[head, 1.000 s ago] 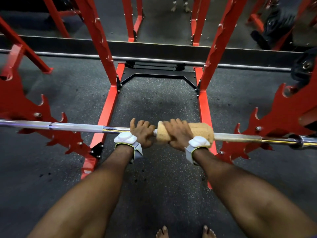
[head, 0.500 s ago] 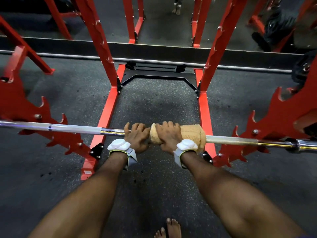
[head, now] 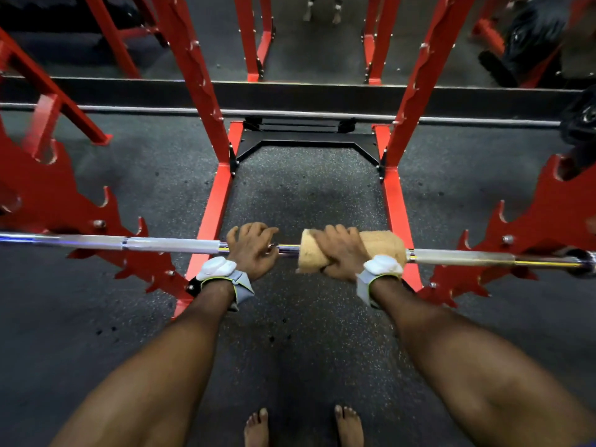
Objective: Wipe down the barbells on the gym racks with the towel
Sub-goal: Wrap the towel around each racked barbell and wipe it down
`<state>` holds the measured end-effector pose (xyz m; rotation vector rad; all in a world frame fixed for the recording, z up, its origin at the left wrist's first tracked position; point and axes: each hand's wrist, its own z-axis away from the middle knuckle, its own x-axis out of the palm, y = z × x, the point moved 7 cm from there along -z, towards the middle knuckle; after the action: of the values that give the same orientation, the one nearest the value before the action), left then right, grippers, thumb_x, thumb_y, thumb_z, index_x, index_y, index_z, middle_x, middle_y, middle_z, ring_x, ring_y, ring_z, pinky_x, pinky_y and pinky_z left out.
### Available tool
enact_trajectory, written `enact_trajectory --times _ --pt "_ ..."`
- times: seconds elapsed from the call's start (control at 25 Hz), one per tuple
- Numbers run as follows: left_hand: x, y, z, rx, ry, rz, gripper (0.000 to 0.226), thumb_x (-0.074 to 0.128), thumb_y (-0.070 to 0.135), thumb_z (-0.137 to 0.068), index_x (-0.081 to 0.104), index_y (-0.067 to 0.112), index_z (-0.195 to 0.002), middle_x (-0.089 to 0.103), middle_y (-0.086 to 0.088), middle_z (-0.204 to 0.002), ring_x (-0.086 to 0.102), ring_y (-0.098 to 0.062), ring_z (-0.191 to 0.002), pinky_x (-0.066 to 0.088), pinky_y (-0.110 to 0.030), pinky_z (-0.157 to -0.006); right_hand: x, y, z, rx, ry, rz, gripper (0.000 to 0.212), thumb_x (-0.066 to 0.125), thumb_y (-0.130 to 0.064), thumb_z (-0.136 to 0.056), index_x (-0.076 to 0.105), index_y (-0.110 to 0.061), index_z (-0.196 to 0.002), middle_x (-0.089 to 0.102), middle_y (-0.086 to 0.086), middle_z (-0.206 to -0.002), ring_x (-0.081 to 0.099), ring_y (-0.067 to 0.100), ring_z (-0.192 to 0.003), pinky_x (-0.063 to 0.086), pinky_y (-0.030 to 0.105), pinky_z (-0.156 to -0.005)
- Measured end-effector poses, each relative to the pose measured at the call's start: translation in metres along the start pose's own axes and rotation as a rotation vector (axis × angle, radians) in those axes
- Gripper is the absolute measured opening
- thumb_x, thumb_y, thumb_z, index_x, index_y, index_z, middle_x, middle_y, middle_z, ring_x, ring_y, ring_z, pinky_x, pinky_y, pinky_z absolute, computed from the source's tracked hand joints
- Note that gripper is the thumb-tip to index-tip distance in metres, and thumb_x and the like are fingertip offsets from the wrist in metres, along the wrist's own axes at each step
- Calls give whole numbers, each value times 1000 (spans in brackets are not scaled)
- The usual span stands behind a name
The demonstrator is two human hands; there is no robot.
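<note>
With right hand (head: 338,251) wrapping the tan towel (head: 380,250) round the barbell (head: 167,245) to scrub, my left hand (head: 251,248) curls on bare steel, steadying it.

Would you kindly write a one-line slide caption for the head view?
Right hand grips a tan towel wrapped round the barbell; left hand holds the barbell beside it.

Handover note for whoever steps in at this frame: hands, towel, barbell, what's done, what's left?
Left hand grips the bare barbell, which rests across the red rack.
Right hand grips the tan towel wrapped round the bar, just apart from the left hand.
Done: wiped stretches cannot be told from this frame.
Left: probably slide the towel along the shaft to both ends.
</note>
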<state>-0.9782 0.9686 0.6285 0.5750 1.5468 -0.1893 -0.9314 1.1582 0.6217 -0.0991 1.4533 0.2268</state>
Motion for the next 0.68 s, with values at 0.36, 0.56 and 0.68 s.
enact_trajectory --times 0.36,0.56,0.68 --pt "-24 -73 9 27 283 95 29 48 36 -82 70 32 -101 62 8 -101 56 -18 -107 19 -41 -100 0 -31 -7 78 -45 77 91 72 -44 -66 36 -21 -146 52 7 -120 51 30 -104 38 44 -84" --pt "-19 -95 4 -50 288 139 29 46 37 -82 73 31 -90 68 10 -91 60 -16 -101 21 -37 -97 -4 -36 -8 187 -100 69 94 67 -42 -76 21 -23 -155 45 11 -133 45 32 -117 34 47 -98" --pt "-12 -99 -1 -49 245 129 33 41 37 -83 73 30 -88 69 8 -84 66 -20 -90 27 -36 -89 -4 -65 -23 123 -104 62 95 67 -43 -76 18 -23 -155 44 11 -132 44 32 -117 34 48 -98"
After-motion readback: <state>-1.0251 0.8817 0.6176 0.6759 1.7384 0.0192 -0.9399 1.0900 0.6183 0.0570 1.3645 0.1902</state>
